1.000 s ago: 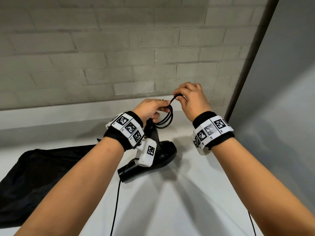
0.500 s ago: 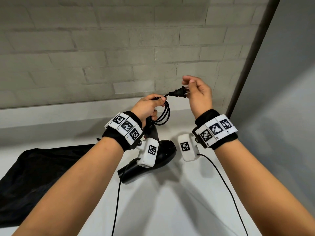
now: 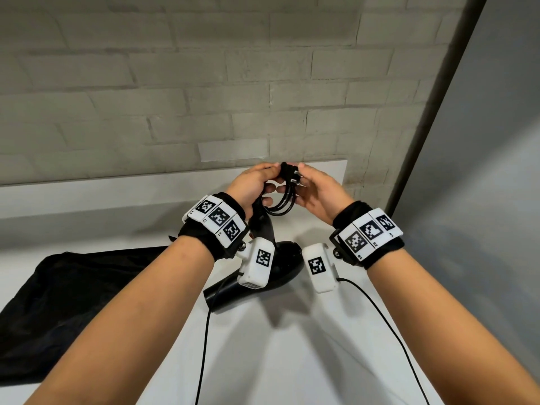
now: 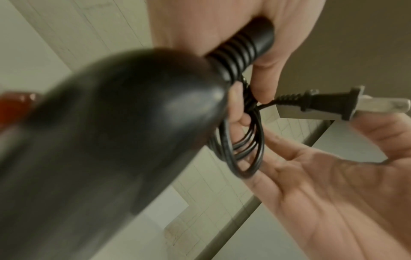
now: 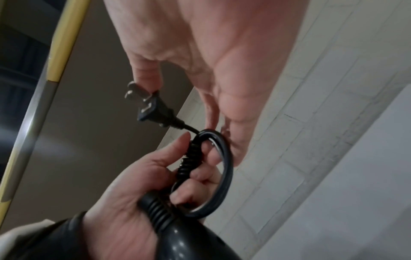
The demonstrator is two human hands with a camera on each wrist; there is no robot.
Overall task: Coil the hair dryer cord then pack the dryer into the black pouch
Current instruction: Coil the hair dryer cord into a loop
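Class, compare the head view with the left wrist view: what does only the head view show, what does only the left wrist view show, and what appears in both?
Only the head view: the pouch lying on the table to the left, and the nozzle end of the dryer. Only the left wrist view: the ribbed collar at the handle's end, gripped by the left hand, and the open palm of the right hand. Both: the coiled cord, the plug and the two hands meeting at the coil.

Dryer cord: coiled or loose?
Coiled. The cord hangs in several loops gripped by the left hand at the hair dryer handle; only the plug sticks out, touching the right hand.
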